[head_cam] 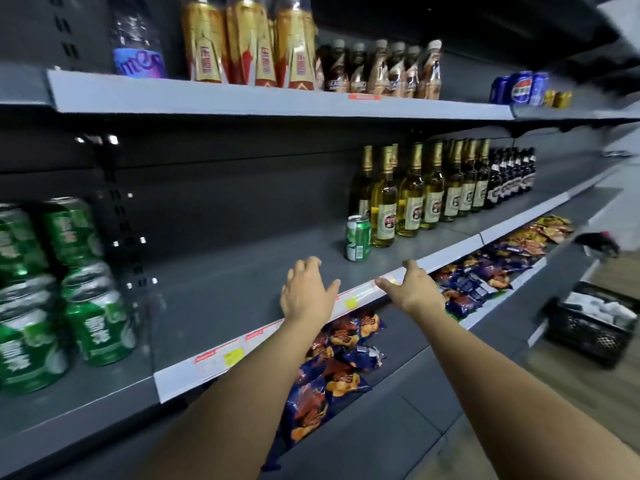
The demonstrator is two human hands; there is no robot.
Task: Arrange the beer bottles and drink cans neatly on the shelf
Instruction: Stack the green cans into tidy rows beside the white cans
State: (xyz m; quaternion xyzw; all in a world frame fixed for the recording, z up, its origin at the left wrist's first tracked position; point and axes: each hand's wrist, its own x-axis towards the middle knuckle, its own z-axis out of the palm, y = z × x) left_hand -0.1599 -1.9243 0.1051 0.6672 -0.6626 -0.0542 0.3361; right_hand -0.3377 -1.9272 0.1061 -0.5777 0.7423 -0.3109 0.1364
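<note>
A single green can [358,238] stands on the grey middle shelf [225,292], just left of a row of several yellow beer bottles [412,199]. Dark bottles [512,174] continue that row to the right. Several green cans [62,289] are stacked at the far left of the same shelf. My left hand [306,289] hovers over the shelf with fingers spread, holding nothing, a short way in front of the lone can. My right hand [410,284] reaches over the shelf's front edge, fingers loosely spread and empty.
The upper shelf [277,102] carries gold-wrapped bottles [249,43], brown bottles [381,71] and blue cans [519,88]. Snack bags [485,268] fill the lower shelf. A black crate [588,323] sits on the floor at the right.
</note>
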